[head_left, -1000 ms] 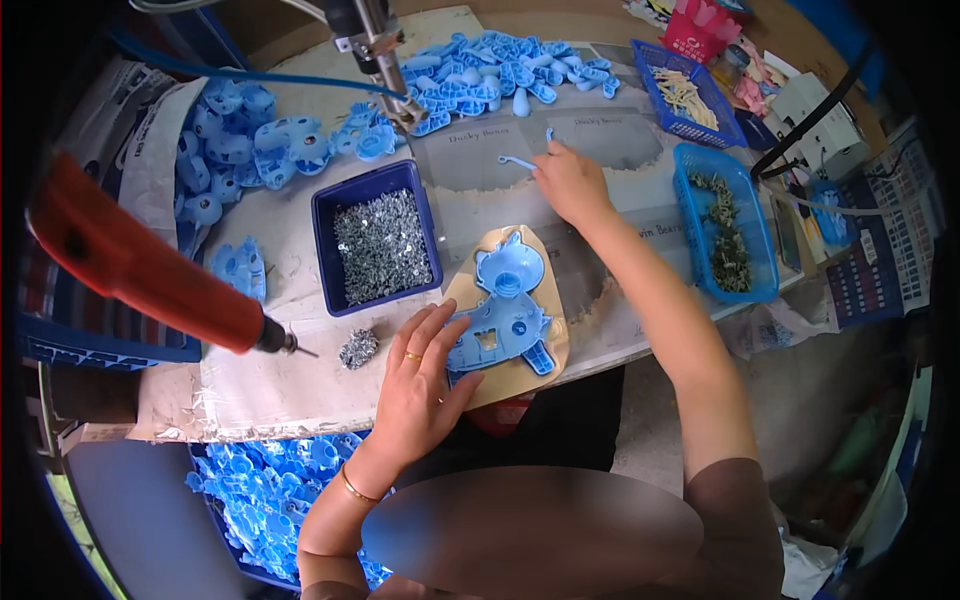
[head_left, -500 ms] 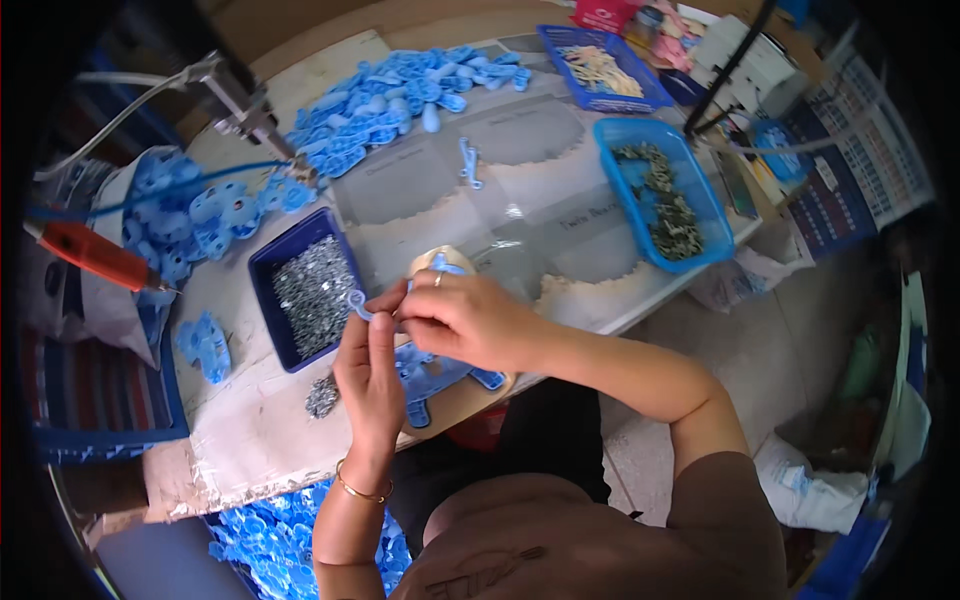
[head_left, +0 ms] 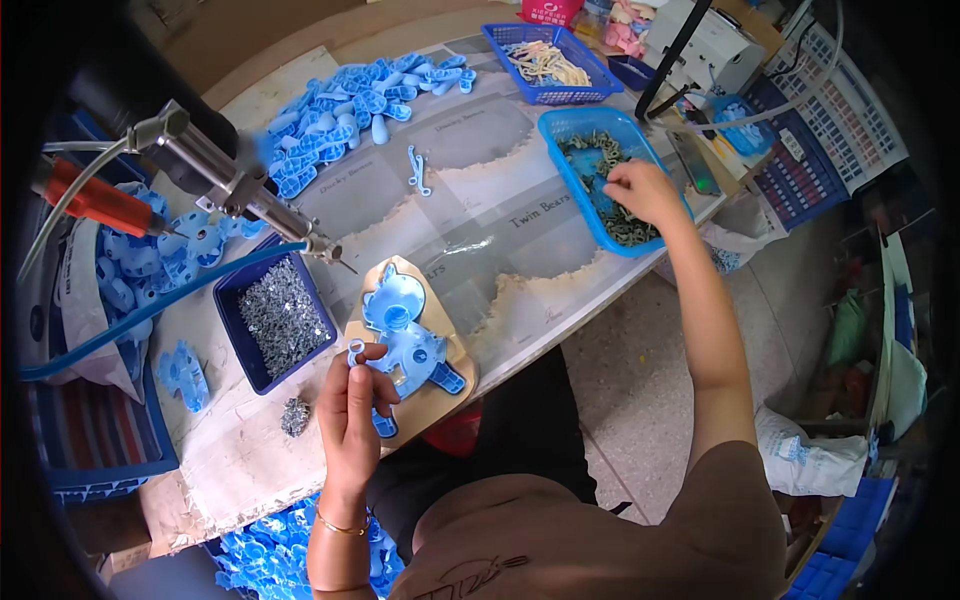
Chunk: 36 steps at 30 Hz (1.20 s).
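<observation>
1. The left hand (head_left: 350,405) is raised at the near left edge of the toy shell, its fingers pinched narrowly around a small pale-blue ring-ended link (head_left: 356,350); whether it touches the shell cannot be told.
2. The right hand (head_left: 648,192) reaches over the light-blue basket (head_left: 573,190), fingers drawn close together above the small dark grey-green pieces (head_left: 632,232); whether they grip one cannot be told.
3. The open blue toy shell (head_left: 418,348) lies hollow side up on a tan board (head_left: 462,378), near the front edge of the worktop (head_left: 230,460).
4. Left of the board stands a navy tray (head_left: 297,372) of small silvery metal parts (head_left: 285,312), with a loose metal clump (head_left: 295,417) just beside its near corner.
5. Farther back, more pale-blue links (head_left: 418,172) lie on the worktop, between the light-blue basket and a heap of blue plastic parts (head_left: 350,105).
6. At the left hangs a red power screwdriver (head_left: 95,198), its bit pointing right.
</observation>
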Each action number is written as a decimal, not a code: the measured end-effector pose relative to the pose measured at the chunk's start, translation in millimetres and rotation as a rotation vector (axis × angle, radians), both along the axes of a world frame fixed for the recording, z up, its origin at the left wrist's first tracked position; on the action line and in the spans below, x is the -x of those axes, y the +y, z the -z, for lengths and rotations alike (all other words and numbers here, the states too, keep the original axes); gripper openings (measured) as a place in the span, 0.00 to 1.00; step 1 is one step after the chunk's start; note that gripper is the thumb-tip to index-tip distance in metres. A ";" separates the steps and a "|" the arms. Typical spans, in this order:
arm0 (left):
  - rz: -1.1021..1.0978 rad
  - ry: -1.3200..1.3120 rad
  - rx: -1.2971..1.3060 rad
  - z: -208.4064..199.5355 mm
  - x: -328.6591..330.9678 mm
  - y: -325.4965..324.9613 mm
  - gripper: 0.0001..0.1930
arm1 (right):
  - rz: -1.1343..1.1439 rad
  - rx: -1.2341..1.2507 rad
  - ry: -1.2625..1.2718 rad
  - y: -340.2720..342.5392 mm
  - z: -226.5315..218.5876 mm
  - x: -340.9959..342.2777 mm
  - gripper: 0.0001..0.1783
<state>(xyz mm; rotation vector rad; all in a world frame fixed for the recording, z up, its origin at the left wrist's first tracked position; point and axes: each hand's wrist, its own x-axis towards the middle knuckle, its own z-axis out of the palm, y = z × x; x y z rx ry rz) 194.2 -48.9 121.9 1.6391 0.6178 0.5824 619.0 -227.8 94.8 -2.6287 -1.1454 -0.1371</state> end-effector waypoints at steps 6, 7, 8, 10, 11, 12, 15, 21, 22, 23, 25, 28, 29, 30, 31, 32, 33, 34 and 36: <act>0.046 -0.023 0.029 3.4 3.3 1.9 0.17 | 0.025 -0.051 0.045 -0.7 15.9 -32.1 0.09; 0.047 -0.021 0.037 3.7 4.0 2.0 0.17 | -0.014 -0.193 0.234 -4.5 15.2 -38.4 0.10; 0.042 -0.020 0.038 4.4 5.3 2.6 0.17 | -0.019 -0.191 0.236 -0.2 9.3 -32.7 0.10; 0.023 0.003 0.029 3.4 7.9 3.4 0.18 | 0.141 -0.422 0.723 10.8 -17.0 -14.5 0.12; 0.022 -0.003 0.032 2.6 7.5 3.2 0.18 | 0.066 -0.380 0.811 9.1 -24.8 -13.9 0.15; 0.030 0.016 0.043 1.7 7.0 3.3 0.16 | 0.058 -0.376 0.812 12.9 -30.5 -5.7 0.15; 0.037 -0.009 0.084 2.9 5.1 1.8 0.12 | -0.181 -0.511 1.016 31.2 -47.6 46.1 0.13; 0.137 -0.001 0.111 1.2 2.3 0.1 0.06 | -0.619 -0.206 0.783 77.7 -65.7 148.7 0.09; 0.120 0.000 0.108 2.1 3.7 0.5 0.06 | -0.636 -0.203 0.786 83.6 -64.9 162.2 0.09; 0.123 -0.003 0.072 3.4 4.6 0.3 0.07 | -0.670 -0.233 0.919 88.0 -63.9 174.5 0.08; 0.097 -0.011 0.032 3.7 5.4 1.5 0.07 | -0.742 -0.254 1.075 97.9 -60.1 190.0 0.06; 0.084 0.073 -0.037 -1.0 7.6 8.4 0.07 | -0.777 -0.152 1.131 104.5 -71.0 204.2 0.06; 0.084 0.066 -0.023 -1.5 7.6 9.4 0.07 | -0.783 -0.141 1.143 107.0 -70.7 207.2 0.06; 0.073 0.072 -0.013 -1.7 8.1 9.4 0.07 | -0.812 -0.131 1.129 109.3 -69.8 209.8 0.06; 0.087 0.060 -0.012 -1.7 8.9 8.8 0.07 | -0.841 -0.121 1.115 110.6 -68.0 212.8 0.07; 0.107 0.041 -0.015 -2.0 7.8 10.1 0.07 | -0.842 -0.114 1.119 111.6 -66.7 214.7 0.07; 0.117 0.044 -0.015 -0.8 7.2 11.2 0.07 | -0.851 -0.140 1.130 112.0 -64.7 216.5 0.07; 0.114 0.045 -0.010 -0.5 7.5 11.8 0.07 | -0.861 -0.167 1.141 112.5 -63.6 218.3 0.08; 0.129 0.077 -0.035 1.7 7.5 11.7 0.09 | -0.793 -0.129 1.166 114.3 -65.2 221.2 0.08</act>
